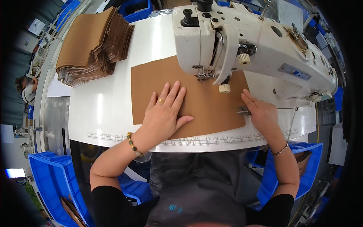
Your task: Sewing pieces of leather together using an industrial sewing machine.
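A flat brown panel (215, 109), like leather or card, lies on the white sewing table under the head of a sewing machine (230, 41). My left hand (166, 109) rests flat on its left part, fingers spread and thumb out to the right. At the panel's right edge, my right hand (262, 113) has its fingertips on the material. Metal points, apparently of thread snips (243, 110), stick out from under that hand; their handles are hidden in my curled fingers. The presser foot (204, 76) stands over the panel's upper middle; whether it presses down I cannot tell.
A tall stack of folded brown panels (85, 41) stands at the far left of the table (113, 106). A printed ruler (189, 142) runs along the near edge. Blue crates with brown pieces flank me at left (56, 178) and right (280, 181). Another person (28, 90) sits far left.
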A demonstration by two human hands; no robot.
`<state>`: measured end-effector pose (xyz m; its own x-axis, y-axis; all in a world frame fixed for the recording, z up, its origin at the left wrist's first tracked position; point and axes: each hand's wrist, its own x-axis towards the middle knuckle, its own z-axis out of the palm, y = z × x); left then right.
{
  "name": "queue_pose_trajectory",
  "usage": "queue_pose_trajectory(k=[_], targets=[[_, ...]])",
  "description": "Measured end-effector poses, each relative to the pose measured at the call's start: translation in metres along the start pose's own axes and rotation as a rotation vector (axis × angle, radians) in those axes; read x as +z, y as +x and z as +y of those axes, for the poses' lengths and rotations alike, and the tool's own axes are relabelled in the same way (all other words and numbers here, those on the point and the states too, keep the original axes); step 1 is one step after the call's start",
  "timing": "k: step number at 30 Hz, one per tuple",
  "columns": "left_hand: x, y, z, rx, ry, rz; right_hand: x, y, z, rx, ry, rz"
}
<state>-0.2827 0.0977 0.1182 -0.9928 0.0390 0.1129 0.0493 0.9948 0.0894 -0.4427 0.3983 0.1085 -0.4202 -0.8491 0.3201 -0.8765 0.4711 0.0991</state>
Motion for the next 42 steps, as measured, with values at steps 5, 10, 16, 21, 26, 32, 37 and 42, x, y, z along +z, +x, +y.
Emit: queue_pose_trajectory(k=[5, 10, 16, 21, 26, 32, 37, 42], targets=[[0.005, 0.033, -0.010, 0.087, 0.003, 0.043, -0.009, -0.021, 0.025, 0.254, 0.089, 0.015], [0.007, 0.042, -0.023, 0.141, -0.056, 0.037, -0.019, -0.031, 0.036, 0.356, 0.095, 0.034], [0.016, 0.039, -0.019, 0.124, -0.081, 0.124, -0.027, 0.003, 0.013, 0.092, -0.112, 0.199], [0.018, 0.038, -0.008, 0.084, -0.065, 0.150, 0.009, 0.061, -0.025, 0.017, 0.014, -0.008], [0.017, 0.036, -0.003, 0.034, -0.068, 0.158, 0.051, 0.112, -0.039, -0.200, 0.103, 0.312], [0.015, 0.041, -0.009, 0.068, -0.119, 0.262, 0.046, 0.102, -0.044, -0.096, 0.313, 0.273], [0.018, 0.052, -0.013, 0.173, -0.150, 0.371, 0.041, 0.093, -0.056, -0.083, 0.257, 0.101], [0.025, 0.061, -0.017, 0.249, -0.210, 0.451, 0.030, 0.086, -0.063, -0.214, 0.035, 0.143]])
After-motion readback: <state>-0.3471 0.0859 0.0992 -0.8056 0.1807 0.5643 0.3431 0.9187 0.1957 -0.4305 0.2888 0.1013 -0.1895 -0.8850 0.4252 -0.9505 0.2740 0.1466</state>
